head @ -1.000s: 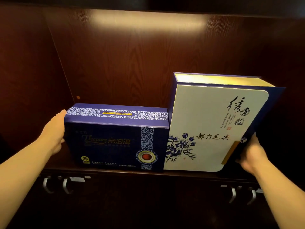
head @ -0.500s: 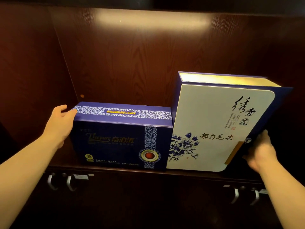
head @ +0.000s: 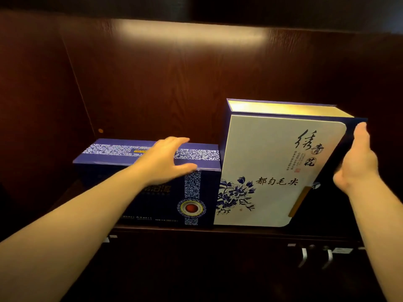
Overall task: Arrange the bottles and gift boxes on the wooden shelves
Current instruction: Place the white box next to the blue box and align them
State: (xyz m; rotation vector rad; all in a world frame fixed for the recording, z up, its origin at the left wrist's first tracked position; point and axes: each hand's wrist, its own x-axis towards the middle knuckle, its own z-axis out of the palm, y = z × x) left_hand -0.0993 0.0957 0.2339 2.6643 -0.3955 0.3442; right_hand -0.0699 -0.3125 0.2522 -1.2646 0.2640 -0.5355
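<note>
My left hand rests open-palmed atop the low dark-blue cardboard gift box; my right hand, grip released, flanks the tall white floral gift box.

The white gift box is showing black brush characters across its front reading 都匀毛尖, with larger calligraphy near its upper right whose last characters are reading 青花; the small print and red seal beneath are too fine to read. The dark blue gift box is showing gold lettering ending in 洱, the rest covered.

Left hand moved from blue box's side onto its top, right hand raised higher.
</note>
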